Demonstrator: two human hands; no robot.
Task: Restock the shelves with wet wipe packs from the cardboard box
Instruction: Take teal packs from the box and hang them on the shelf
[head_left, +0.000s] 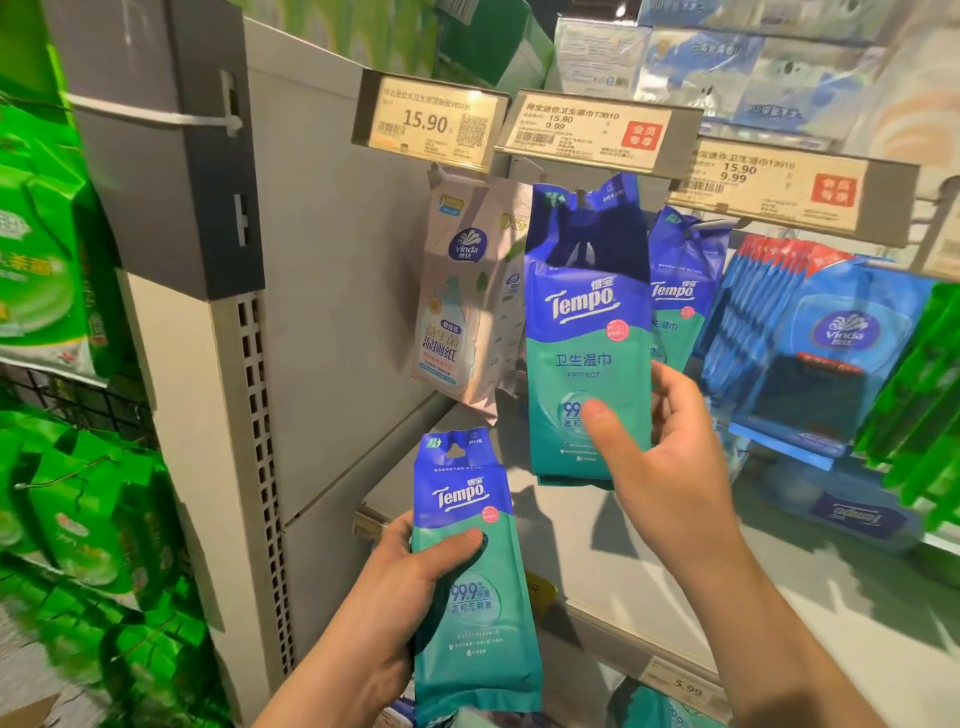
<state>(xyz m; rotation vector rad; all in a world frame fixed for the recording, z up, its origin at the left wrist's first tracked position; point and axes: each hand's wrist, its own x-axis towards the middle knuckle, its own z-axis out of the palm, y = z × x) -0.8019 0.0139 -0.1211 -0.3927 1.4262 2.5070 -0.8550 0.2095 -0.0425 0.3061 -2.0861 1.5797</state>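
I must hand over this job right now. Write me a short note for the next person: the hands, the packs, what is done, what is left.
Right hand pinches a Tempo pack raised to the hook under the middle price tag; whether it hangs yet is unclear.
Left hand grips a second Tempo pack, waiting.
Done: one Tempo pack on the next hook.
Left: seat the raised pack, hang the second. The box is not in view.

1. The wipe pack (470, 571) in my left hand (400, 587) is smooth plastic film with a soft sheen.
2. The pack (587, 332) my right hand (670, 457) holds is the same glossy film, creased at its top.
3. Left of both hands, the shelf post (249, 467) is matt painted metal with punched slots.
4. Above my right hand, the price tags (597, 127) are paper behind clear plastic.
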